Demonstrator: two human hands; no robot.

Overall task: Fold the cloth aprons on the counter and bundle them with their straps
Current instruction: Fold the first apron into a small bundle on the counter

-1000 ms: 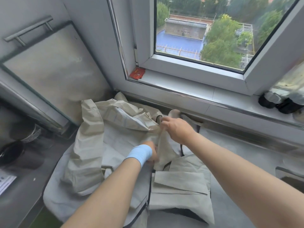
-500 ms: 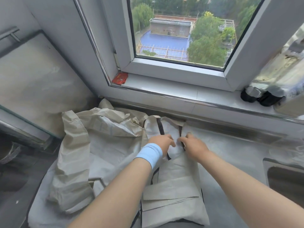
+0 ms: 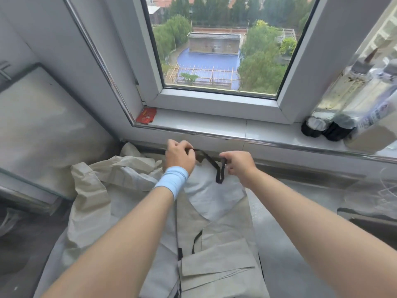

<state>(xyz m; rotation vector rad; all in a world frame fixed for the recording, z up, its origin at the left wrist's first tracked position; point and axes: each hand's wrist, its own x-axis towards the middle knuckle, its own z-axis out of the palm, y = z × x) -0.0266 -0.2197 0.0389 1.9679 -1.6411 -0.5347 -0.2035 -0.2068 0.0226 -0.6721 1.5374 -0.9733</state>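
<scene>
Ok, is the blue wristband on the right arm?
No, the blue wristband sits on the left wrist, behind the left hand that pinches the black strap.

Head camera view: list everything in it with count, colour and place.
counter: one, grey, below the window
apron: one, beige-grey, spread on the counter at centre
strap: one, black, at the apron's far end
crumpled aprons: count unclear, beige, heaped left of the apron
packet: one, red, left corner of the window sill
bottles: at least two, clear with dark ends, right end of the sill
window: one, white frame, behind the counter
panel: one, grey, far left
wristband: one, light blue, left wrist
left hand: pinches the strap's left part
right hand: pinches the strap's right part
</scene>
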